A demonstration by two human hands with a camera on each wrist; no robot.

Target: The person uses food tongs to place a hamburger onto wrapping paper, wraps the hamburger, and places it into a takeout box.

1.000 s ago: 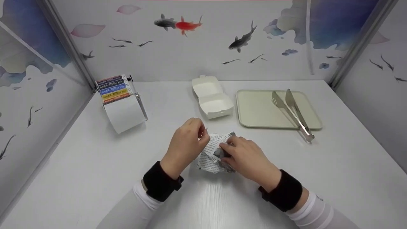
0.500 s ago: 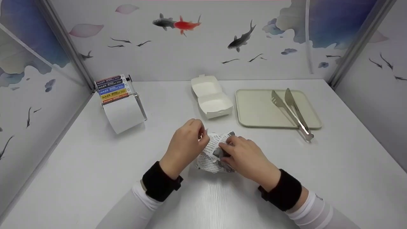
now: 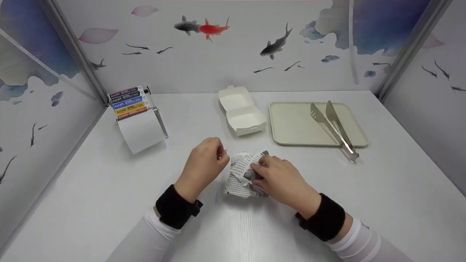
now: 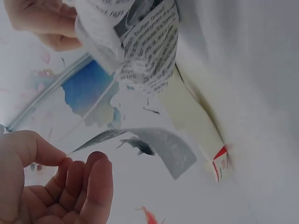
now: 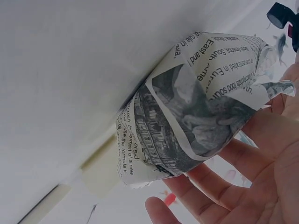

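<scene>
Between the hands on the table lies a small parcel (image 3: 242, 180) wrapped in newspaper-print paper, its folded flaps on top. My right hand (image 3: 282, 178) holds it from the right, fingertips on the printed flap; the right wrist view shows the fingers along the wrapper (image 5: 196, 112). What the paper encloses is hidden. Just left of the parcel, in the air, my left hand (image 3: 204, 160) pinches one end of a short strip of clear tape (image 4: 175, 151) between thumb and index finger. The strip's far end curves down free in the left wrist view, apart from the parcel.
Behind the hands stands an open white takeout box (image 3: 245, 118). To its right, a pale green tray (image 3: 291, 127) bears metal tongs (image 3: 336, 129), their handle end over the front rim. At back left is a rack (image 3: 142, 131) with several coloured labels and a white front.
My left hand has moved a little left and away from the parcel, carrying the strip of tape. The right hand keeps its hold on the parcel.
</scene>
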